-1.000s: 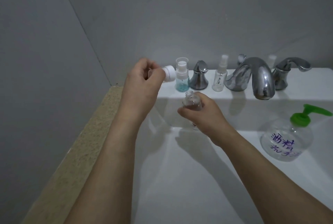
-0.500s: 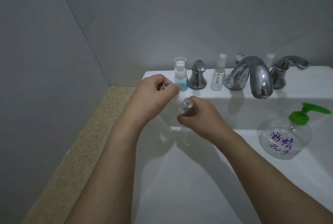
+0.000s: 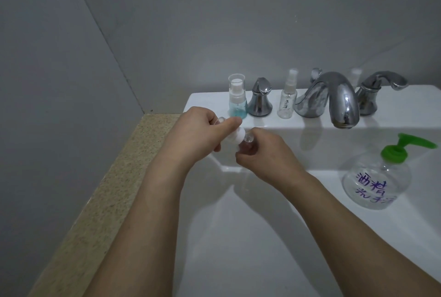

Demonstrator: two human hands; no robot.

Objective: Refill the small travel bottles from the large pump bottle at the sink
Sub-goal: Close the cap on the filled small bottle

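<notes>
Cap came back down in the last second: a second ago the left hand (image 3: 195, 134) held the white cap (image 3: 238, 134) up by the ledge, well apart from the small bottle (image 3: 248, 145); now the cap sits right at the bottle's mouth, touching or nearly so. My read: this bottle is being closed, not opened. Whether it got filled I can't tell, the glass is clear and mostly hidden.

Fingers: left hand pinches the cap, thumb across the top. Right hand (image 3: 265, 153) is curled round the bottle body, only the neck showing.

Location: bottle is held over the sink (image 3: 238, 237), frame centre, just in front of the ledge.

Axis: long axis tilted, mouth pointing toward 11 o'clock into the cap, base toward 5 o'clock inside the right hand.

Pump bottle (image 3: 377, 177) stands at 3 o'clock, green spout pointing right, untouched. Two more travel bottles on the ledge at 12 o'clock: blue one (image 3: 236, 100), clear one (image 3: 287, 100), both upright, capped.
</notes>
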